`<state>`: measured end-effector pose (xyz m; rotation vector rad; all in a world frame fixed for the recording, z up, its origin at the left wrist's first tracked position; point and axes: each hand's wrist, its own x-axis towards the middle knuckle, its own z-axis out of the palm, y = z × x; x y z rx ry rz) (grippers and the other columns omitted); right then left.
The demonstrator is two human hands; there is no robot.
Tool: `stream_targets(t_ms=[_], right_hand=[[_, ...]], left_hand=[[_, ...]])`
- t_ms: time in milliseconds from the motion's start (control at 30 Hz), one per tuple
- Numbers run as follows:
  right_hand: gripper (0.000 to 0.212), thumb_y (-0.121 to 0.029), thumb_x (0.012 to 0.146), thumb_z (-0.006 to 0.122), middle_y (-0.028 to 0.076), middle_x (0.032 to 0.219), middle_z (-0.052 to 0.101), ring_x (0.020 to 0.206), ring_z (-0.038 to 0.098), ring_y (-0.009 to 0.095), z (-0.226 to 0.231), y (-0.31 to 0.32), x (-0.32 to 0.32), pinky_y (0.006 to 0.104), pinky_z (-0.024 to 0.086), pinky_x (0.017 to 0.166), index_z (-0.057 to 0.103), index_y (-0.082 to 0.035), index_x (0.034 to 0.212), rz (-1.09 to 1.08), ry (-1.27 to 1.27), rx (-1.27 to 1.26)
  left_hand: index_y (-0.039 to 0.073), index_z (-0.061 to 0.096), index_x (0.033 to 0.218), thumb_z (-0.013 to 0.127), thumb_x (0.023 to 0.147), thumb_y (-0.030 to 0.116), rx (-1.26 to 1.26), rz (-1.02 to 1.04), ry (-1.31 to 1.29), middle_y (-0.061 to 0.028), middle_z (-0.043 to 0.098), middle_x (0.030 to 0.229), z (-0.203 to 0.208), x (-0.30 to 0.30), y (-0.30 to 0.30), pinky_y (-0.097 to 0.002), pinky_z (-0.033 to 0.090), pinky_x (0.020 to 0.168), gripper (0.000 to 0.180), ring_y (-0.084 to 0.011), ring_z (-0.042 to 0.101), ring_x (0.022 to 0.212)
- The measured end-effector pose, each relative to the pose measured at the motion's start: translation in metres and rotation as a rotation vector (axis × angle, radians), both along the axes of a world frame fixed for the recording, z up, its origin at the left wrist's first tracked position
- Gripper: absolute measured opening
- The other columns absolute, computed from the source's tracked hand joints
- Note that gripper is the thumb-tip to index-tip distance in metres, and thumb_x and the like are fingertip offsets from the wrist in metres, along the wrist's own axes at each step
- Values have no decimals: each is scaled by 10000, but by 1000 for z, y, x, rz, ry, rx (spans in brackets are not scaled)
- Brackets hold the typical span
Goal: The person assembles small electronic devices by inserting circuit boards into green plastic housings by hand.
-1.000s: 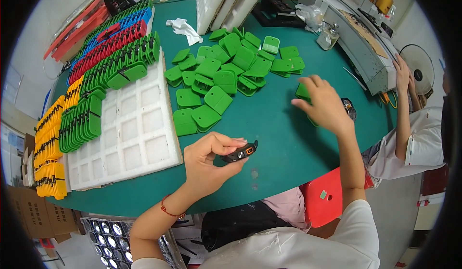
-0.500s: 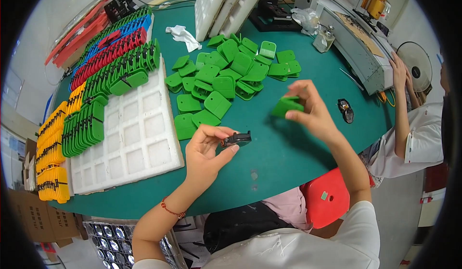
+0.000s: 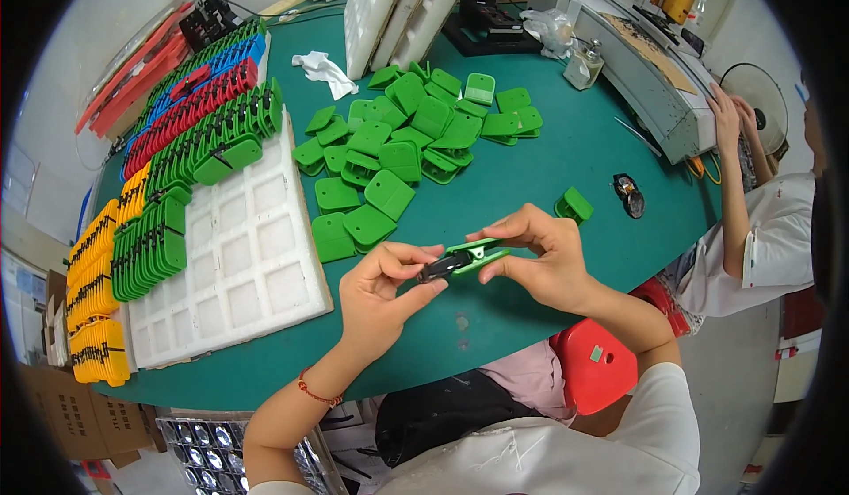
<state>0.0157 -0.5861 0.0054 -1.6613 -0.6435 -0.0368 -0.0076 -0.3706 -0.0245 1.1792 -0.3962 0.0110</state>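
In front of me, my left hand (image 3: 376,296) pinches a small black watch-like part (image 3: 437,268) between thumb and fingertips. My right hand (image 3: 550,260) grips a green plastic clip (image 3: 478,254) by its two plates, thumb below and fingers above. The clip's front end meets the black part, which sits at least partly between its jaws. Just beyond my right hand, another green clip (image 3: 574,205) rests on the table. A loose pile of green clips (image 3: 402,159) covers the table farther off.
To the left, a white foam tray (image 3: 265,269) carries rows of green clips (image 3: 150,247), with yellow, red and blue rows beside it. A black round part (image 3: 629,196) and a glass bottle (image 3: 584,65) stand on the right, near a grey machine (image 3: 632,70) and another person's hands (image 3: 727,113).
My right hand has come left and nearer with the green clip, bringing it onto the black part. My left hand still holds that part in about the same place.
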Motion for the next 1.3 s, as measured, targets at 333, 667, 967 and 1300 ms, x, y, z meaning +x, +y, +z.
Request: stream_targets(t_ms=[333,667,967,1300], right_hand=[[764,-556,633,707,223,966,580,879,587,360,20,-67,42,435,470,757,504,47,1055,-484,190,-1663],[314,-273,905,537,46,540,543,484,587,121,43,-32,50,253,417,437,573,37,875,65,300,-533],[315,-247,952,433,60,527,584,339,435,72,35,5,71,224,334,344,592,-3,834,480,277,-467],[315,-256,948,436,56,520,579,338,437,77,21,20,69,225,344,351,602,-9,844,492,353,-423]], left_hand=[[20,483,1052,631,774,-66,-216,-40,265,-96,569,1012,4,6,9,-305,460,881,327,-173,569,973],[-1,501,1075,685,747,-55,-196,-167,610,-102,591,1084,1,9,10,-285,496,856,380,-164,585,978],[-49,456,1223,719,705,-59,3,-273,621,-137,596,1113,7,10,9,-288,506,840,581,-170,597,980],[-42,471,1212,702,730,-54,13,-222,540,-124,592,1106,10,9,11,-277,498,843,534,-156,577,990]])
